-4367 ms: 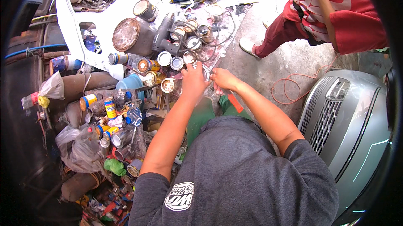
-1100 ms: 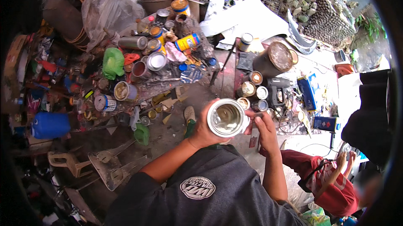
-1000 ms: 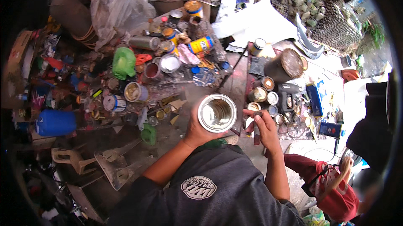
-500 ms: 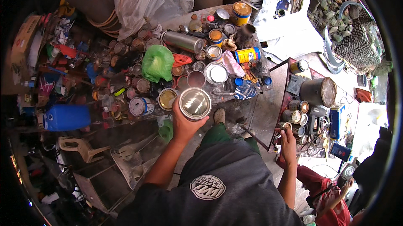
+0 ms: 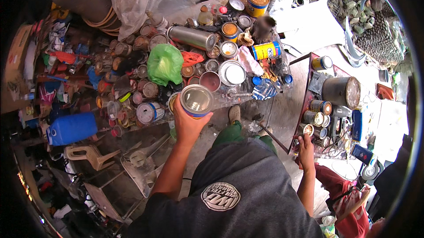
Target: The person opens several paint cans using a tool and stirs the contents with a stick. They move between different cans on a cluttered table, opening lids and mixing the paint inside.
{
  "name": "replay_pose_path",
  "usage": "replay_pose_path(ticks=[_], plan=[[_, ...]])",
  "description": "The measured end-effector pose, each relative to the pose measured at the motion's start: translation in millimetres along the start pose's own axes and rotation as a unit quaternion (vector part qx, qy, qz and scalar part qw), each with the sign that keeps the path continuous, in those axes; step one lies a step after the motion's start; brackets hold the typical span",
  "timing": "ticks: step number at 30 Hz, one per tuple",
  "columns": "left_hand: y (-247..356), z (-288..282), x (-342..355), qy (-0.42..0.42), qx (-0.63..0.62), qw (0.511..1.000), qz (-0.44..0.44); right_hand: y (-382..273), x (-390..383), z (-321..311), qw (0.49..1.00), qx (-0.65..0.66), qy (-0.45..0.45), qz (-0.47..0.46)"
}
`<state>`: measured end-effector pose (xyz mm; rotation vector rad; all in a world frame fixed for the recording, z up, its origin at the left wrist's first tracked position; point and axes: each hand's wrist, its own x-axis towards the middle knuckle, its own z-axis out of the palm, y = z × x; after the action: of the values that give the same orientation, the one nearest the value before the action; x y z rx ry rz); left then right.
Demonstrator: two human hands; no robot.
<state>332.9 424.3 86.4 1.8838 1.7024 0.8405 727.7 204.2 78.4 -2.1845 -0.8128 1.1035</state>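
Observation:
My left hand (image 5: 189,125) is wrapped round a paint can (image 5: 196,100) with a shiny metal top and a blue and yellow band at its lower side. The can is held up over the near edge of the cluttered workbench (image 5: 240,88). Just beyond it stand an open can with a reddish-brown inside (image 5: 210,81) and a can with a white top (image 5: 233,73). Off to the right, my right hand (image 5: 305,147) is closed with its fingers curled. Whatever it holds is too small to make out. It is nearest the cans on the side table.
A green plastic bag (image 5: 164,65), a metal cylinder (image 5: 192,38) and several used cans crowd the bench. A side table holds a large dark pail (image 5: 340,92) and a heat gun-like tool (image 5: 340,119). At lower right is another person in red (image 5: 353,220). Plastic chair (image 5: 90,155) at left.
My left hand has shifted slightly left and up with the can, which is now tilted so its banded side shows. My right hand stays near the side table. The whole view has turned a little.

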Motion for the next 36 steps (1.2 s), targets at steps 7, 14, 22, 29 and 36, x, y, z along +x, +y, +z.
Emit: replay_pose_path(ticks=[7, 14, 22, 29, 36], plan=[[3, 1, 11, -0.026, 0.017, 0.999, -0.022, 1, 0, 0, 1.000, -0.018, 0.000, 0.009], [7, -6, 17, -0.048, 0.030, 0.998, -0.036, -4, -4, 0, 1.000, -0.021, 0.008, 0.017], [15, -16, 27, -0.058, 0.070, 0.996, 0.003, 3, -4, 4, 0.999, -0.026, 0.026, -0.009], [18, -19, 35, -0.083, 0.090, 0.992, -0.006, 3, -7, 8, 0.999, -0.027, 0.020, 0.018], [21, -20, 43, -0.109, 0.097, 0.989, -0.010, 8, -7, 12, 0.999, -0.016, 0.031, 0.015]])
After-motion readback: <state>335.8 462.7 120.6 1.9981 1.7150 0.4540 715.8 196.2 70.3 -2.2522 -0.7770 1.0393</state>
